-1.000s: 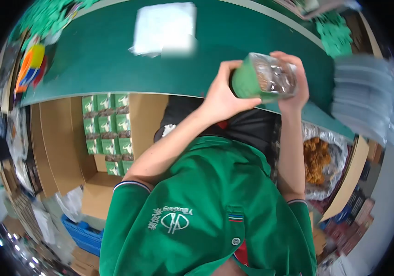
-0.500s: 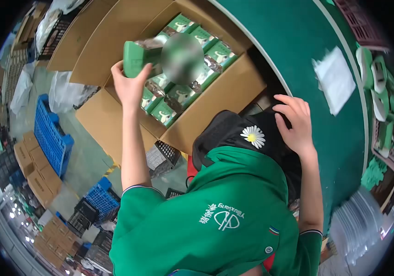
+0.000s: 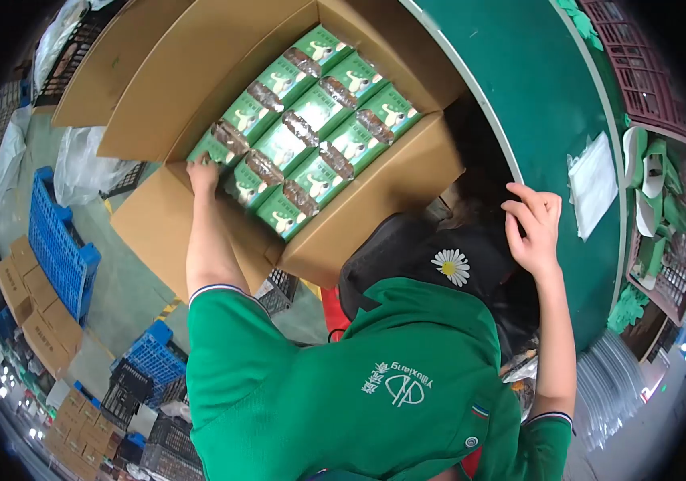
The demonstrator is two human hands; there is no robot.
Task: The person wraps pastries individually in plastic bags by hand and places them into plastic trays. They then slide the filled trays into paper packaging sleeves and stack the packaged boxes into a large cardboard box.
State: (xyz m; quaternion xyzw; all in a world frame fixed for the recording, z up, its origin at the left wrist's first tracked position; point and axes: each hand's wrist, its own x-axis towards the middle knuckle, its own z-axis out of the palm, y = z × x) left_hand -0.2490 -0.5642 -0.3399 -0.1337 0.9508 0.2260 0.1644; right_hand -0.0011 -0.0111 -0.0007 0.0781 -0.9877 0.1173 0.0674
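Observation:
My left hand (image 3: 203,172) reaches down into the near left corner of a large cardboard box (image 3: 375,188), its fingers around the end of a green package (image 3: 216,149) with a clear window. Several like packages (image 3: 281,146) stand beside it in rows, green labels and brown contents facing up. My right hand (image 3: 534,228) hovers at the edge of the green table (image 3: 483,40), fingers apart and slightly curled, holding nothing.
On the table lies a stack of white sheets (image 3: 593,186). Crates (image 3: 663,232) with green pieces stand at the right, above stacked clear trays (image 3: 611,389). Blue pallets (image 3: 58,244), plastic bags (image 3: 90,164) and brown cartons (image 3: 44,341) are at the left.
The view has turned toward the box. The green package, first between both hands over the table, went across in my left hand and down into the box. My right hand let go of it.

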